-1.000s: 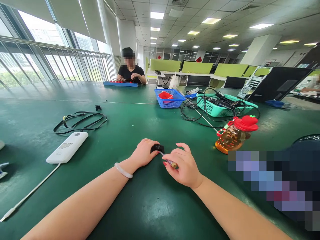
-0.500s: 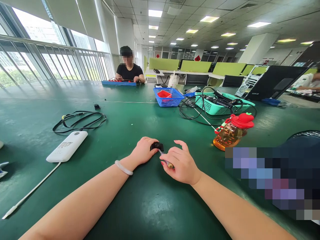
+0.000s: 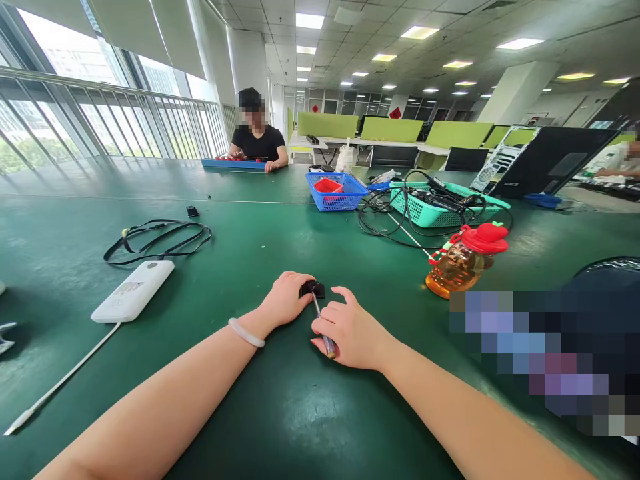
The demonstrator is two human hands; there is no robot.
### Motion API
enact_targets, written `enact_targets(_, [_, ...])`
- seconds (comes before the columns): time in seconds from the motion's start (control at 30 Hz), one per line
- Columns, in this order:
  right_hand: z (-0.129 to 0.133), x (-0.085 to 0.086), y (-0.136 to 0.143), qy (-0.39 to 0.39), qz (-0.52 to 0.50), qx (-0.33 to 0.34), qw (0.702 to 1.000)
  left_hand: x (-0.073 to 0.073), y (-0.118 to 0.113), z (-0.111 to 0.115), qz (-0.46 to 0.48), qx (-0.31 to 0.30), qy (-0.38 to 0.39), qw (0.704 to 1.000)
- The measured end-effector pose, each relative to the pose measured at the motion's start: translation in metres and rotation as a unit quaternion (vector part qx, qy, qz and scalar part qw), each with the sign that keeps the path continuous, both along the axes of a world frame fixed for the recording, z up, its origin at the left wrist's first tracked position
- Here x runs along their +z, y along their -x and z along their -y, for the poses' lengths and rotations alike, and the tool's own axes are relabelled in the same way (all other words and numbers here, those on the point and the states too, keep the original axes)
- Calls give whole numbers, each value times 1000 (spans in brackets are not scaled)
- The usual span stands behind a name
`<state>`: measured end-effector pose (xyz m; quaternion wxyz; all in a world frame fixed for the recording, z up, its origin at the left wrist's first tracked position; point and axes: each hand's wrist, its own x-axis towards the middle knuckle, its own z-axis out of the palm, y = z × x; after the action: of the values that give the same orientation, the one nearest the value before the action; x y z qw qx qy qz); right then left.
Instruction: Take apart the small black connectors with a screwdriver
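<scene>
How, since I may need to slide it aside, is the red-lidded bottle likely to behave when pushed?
The bottle is probably fairly heavy for its size, given the amber liquid inside. Its clear wall looks stiff, perhaps breakable. Its rounded body could roll if knocked over, and the attached strap may drag along.

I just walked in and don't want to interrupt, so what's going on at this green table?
Someone is working with both bare hands. The left hand steadies a small black part on the table, while the right hand holds a screwdriver in its fingers, its tip at that part. Farther back, another person sits at a long blue tray. A jar with a red lid stands to the right.
</scene>
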<state>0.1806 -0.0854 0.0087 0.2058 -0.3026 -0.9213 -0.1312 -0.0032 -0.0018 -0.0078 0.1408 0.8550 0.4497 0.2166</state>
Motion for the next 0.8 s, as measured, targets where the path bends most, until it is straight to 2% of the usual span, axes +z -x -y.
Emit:
enact_targets(0.13, [-1,0,0,11,-15,-2,1000,0,0,0,-2,3,1,1000])
enact_targets(0.4, [-3,1,-2,78,-161,-51,983,0,-1,-2,-12,3,5,1000])
enact_targets(0.8, [-5,1,-5,46,-237,-46,969,0,-1,1,-18,15,6,1000])
